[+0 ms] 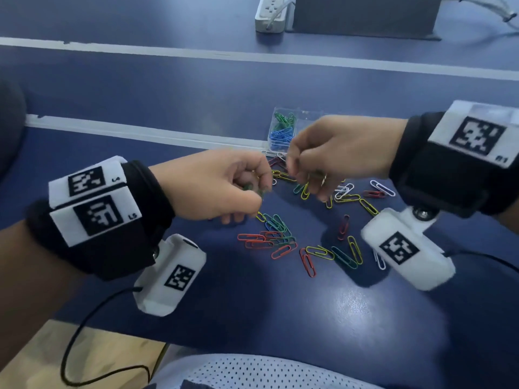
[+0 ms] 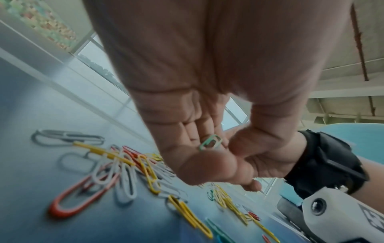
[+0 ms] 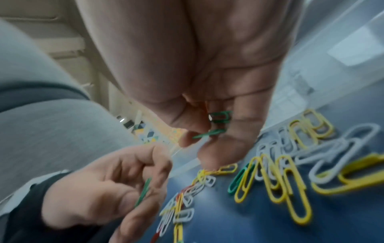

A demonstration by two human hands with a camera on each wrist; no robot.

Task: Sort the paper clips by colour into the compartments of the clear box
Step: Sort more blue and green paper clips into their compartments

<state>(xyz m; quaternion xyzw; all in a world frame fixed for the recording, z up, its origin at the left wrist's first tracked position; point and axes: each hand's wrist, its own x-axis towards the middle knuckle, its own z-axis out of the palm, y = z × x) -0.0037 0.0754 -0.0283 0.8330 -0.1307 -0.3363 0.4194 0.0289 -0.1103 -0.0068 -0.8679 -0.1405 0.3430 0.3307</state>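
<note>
Green wire clips in both hands, mid-sort over the blue worktop (image 1: 365,318)

Left hand (image 1: 222,186) is curled round a small green paper clip (image 2: 210,142); right hand (image 1: 334,153) pinches a couple more green clips (image 3: 220,117). Clear plastic compartment box (image 1: 282,130) sits just behind, green and blue already in. Mixed loose clips (image 1: 280,240) lie below. They look light, springy, slick-coated and prone to tangling, so I'd pinch each by its looped end.

We see a dark blue table (image 1: 196,88) crossed by white stripes (image 1: 252,56). At its far edge lies a white power strip (image 1: 271,12) beside a dark box (image 1: 365,15). Nearest us sits a white perforated chair seat (image 1: 252,372) above a wooden floor (image 1: 56,357).
</note>
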